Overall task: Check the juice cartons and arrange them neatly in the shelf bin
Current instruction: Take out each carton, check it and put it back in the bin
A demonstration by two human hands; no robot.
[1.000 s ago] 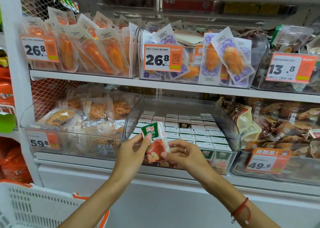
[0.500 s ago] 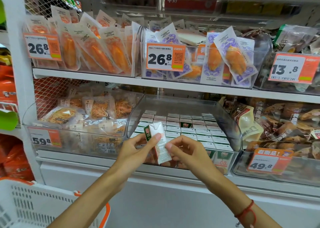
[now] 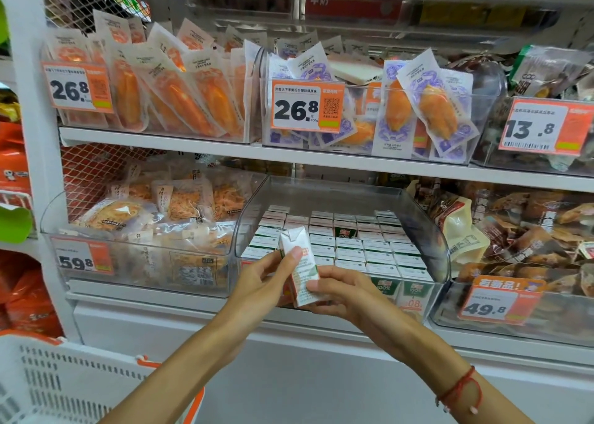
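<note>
Head view: you hold one carton [image 3: 298, 264] just in front of the bin [image 3: 427, 230], tilted, white side panel facing you. Left hand [image 3: 260, 282] pinches its upper part, right hand [image 3: 340, 290] grips the lower end. Bin holds rows of upright cartons [image 3: 353, 246].

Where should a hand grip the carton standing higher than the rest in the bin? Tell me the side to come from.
Pinch the raised carton by its upper side faces, coming straight down from above. It sticks up past the neighbouring juice cartons, which pack tightly round its lower part, and the clear bin is open on top.
</note>
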